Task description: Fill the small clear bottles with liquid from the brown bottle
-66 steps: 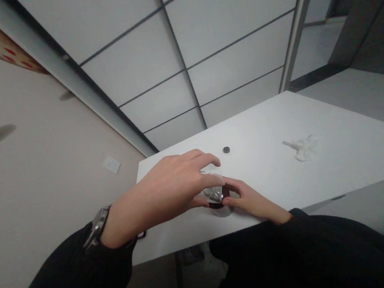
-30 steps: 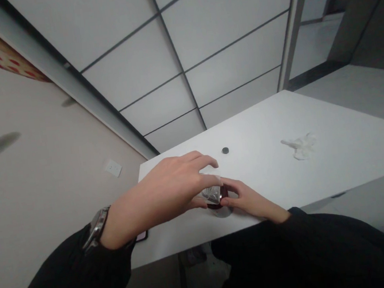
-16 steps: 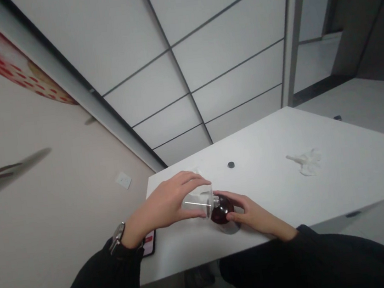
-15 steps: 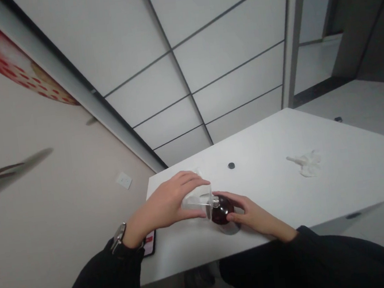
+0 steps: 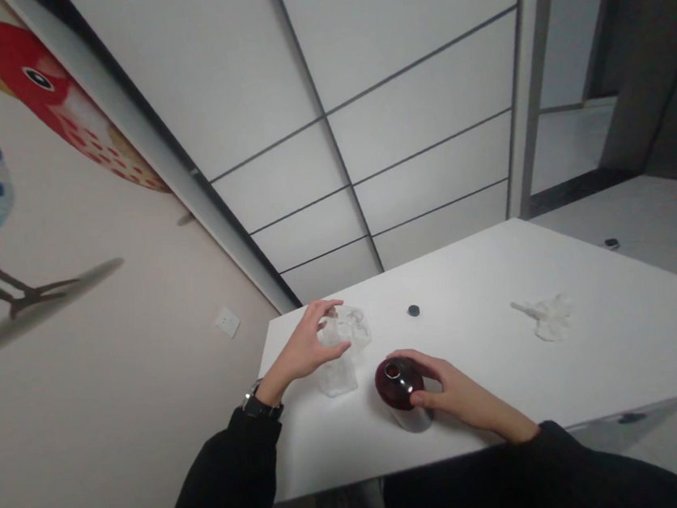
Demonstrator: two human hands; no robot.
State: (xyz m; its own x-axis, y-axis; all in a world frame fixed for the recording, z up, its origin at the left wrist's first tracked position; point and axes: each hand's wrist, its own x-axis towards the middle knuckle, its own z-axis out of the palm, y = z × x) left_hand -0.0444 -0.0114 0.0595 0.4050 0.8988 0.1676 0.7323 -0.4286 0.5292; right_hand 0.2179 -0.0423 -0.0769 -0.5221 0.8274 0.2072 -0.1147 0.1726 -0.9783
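The left hand point(image 5: 301, 349) is on a clear plastic cup point(image 5: 337, 358) that stands on the white table point(image 5: 500, 382), near the table's left edge. Its grip is curled around the cup, with the fingers on the far side near the rim and the thumb on the near side. A watch point(image 5: 256, 402) sits on that wrist, just above the black sleeve. The right hand point(image 5: 452, 392) is on a dark red bottle point(image 5: 401, 389) that stands upright near the front edge of the table, just to the right of the cup but not touching it. Its grip wraps the side of the bottle, with the fingers bent over the round top part. The small hole at the top of the bottle is open. A small black cap point(image 5: 413, 311) lies farther back on the table, well apart from both hands. A crumpled bit of white paper point(image 5: 546, 317) lies far off to the right.
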